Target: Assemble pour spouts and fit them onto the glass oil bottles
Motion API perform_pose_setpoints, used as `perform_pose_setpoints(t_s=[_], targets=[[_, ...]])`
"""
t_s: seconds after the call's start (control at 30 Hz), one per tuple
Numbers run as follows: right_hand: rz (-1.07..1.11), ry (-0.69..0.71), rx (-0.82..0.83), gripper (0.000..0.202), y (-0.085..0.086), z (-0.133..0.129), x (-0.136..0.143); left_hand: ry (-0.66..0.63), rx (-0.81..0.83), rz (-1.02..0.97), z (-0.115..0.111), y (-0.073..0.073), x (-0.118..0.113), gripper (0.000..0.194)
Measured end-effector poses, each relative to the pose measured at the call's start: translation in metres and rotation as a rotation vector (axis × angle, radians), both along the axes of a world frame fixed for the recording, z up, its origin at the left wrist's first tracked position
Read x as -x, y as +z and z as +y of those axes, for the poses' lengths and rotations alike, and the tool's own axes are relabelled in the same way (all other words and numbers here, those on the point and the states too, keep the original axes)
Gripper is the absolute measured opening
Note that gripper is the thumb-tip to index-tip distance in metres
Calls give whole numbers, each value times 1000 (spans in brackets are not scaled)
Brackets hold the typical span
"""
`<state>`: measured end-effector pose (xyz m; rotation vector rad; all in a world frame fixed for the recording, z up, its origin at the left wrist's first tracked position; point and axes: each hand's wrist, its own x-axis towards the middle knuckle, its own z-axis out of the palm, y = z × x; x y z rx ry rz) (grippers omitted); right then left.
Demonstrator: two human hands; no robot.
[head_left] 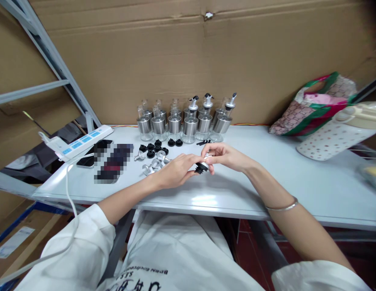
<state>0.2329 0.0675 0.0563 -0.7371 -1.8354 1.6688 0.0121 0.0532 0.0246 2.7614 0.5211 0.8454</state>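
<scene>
Fingers of the left hand [180, 171] are clamped on a silver-topped stopper with a black ribbed base [201, 167], their tips at its near-left side. Fingers of the right hand [224, 157] are pinched together on the silver top from the opposite side. The stopper is tilted, above the pale glossy table [251, 194], between the two hands.

Clear glass bottles with brushed-metal bands [174, 124] stand upright in rows against the brown cardboard wall [163, 52]. Three silver pour spouts with black tips [208, 101] are fitted to bottles at the right of the group. Black ribbed stoppers [151, 148] lie in front of the bottles; loose silver spout parts [157, 161] lie nearer the left forearm. Thin black pieces [203, 142] lie just beyond the right hand. A white power strip with blue sockets [86, 140] lies at the left.
</scene>
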Motion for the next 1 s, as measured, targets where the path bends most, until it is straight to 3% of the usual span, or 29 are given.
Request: perform_pose_setpoints(t_s=[0.33, 0.67, 1.0], targets=[[-41, 53, 12, 26, 0, 0, -1, 24, 41, 84, -1, 2, 0, 28], [-51, 63, 9, 26, -2, 1, -1, -33, -45, 13, 3, 1, 3, 29], [-65, 81, 23, 26, -1, 0, -1, -40, -22, 17, 4, -1, 4, 34]])
